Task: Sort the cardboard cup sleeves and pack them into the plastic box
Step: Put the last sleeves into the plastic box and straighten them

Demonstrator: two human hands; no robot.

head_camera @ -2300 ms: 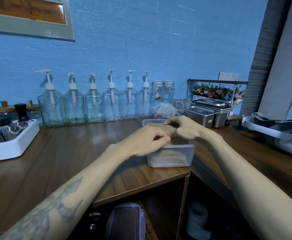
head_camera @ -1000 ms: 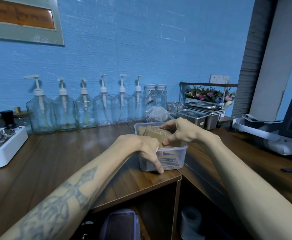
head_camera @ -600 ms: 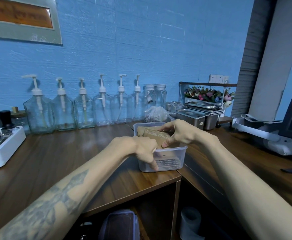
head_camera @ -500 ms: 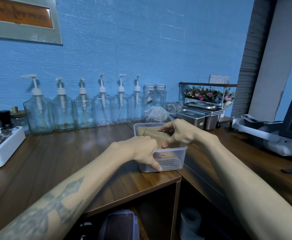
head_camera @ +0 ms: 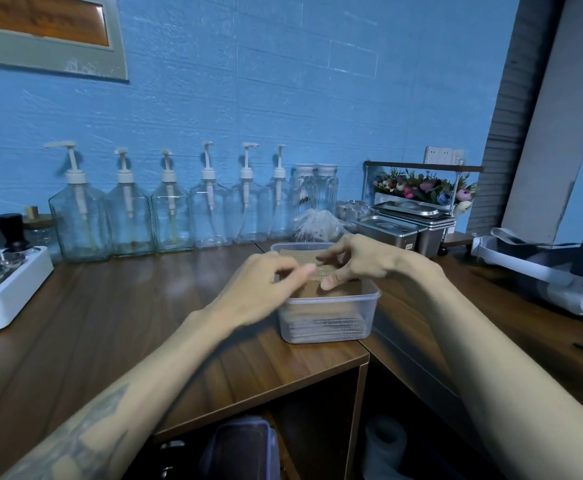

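Observation:
A clear plastic box [head_camera: 369, 306] stands at the corner of the wooden counter. Flat brown cardboard sleeves [head_camera: 328, 326] are stacked inside and show through its front wall. A top cardboard sleeve [head_camera: 302, 258] lies tilted above the stack, its far end near the back rim. My right hand [head_camera: 366, 263] reaches in from the right and pinches this sleeve between fingertips and thumb. My left hand [head_camera: 260, 285], blurred by motion, is over the box's left rim with curled fingers, thumb tip at the sleeve's left end.
Several glass pump bottles [head_camera: 170, 206] line the blue wall behind. A white tray [head_camera: 9, 296] with metal cups sits at the left. Steel pans [head_camera: 392, 230] and a flower rack [head_camera: 421, 188] stand to the right. A white device [head_camera: 539, 271] lies far right. Open shelves are below.
My left hand has left the box's near left side and risen to the top sleeve. My right hand has stayed on the sleeve, fingers spread a little more.

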